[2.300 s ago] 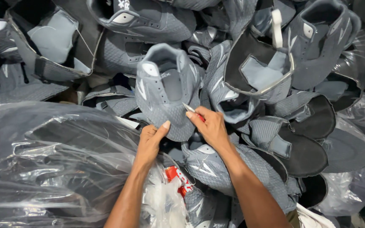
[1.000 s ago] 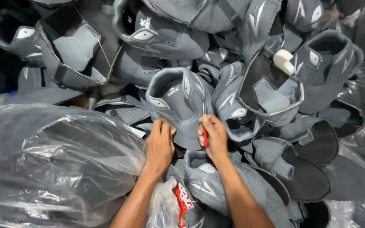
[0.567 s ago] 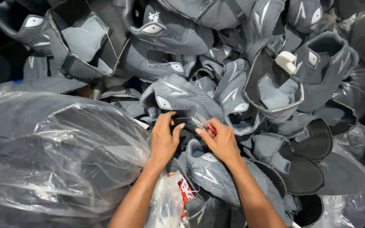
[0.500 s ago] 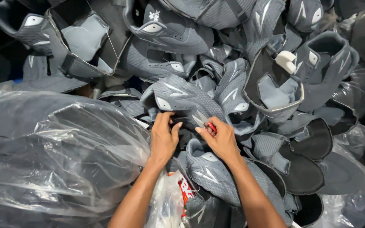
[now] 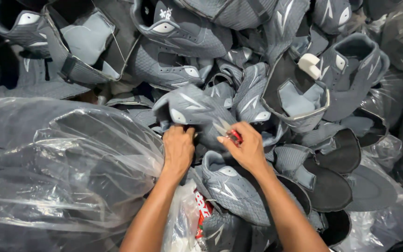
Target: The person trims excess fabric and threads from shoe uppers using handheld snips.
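A grey shoe upper (image 5: 197,112) with light stripes lies tilted on a heap of like pieces in the middle of the head view. My left hand (image 5: 178,148) grips its lower left edge, fingers curled under the fabric. My right hand (image 5: 244,148) sits just to the right of it, closed around a small red tool (image 5: 234,136) whose tip touches the same upper. Another grey upper (image 5: 232,186) lies under both wrists.
Several grey shoe uppers are piled across the top and right. A large clear plastic bag (image 5: 57,168) of dark pieces fills the left. Dark insoles (image 5: 332,186) lie at the lower right. A white and red packet (image 5: 197,214) lies between my forearms.
The grey upper has been turned from upright with its opening showing to lying on its side. Both hands have dropped slightly and closed in on its lower edge.
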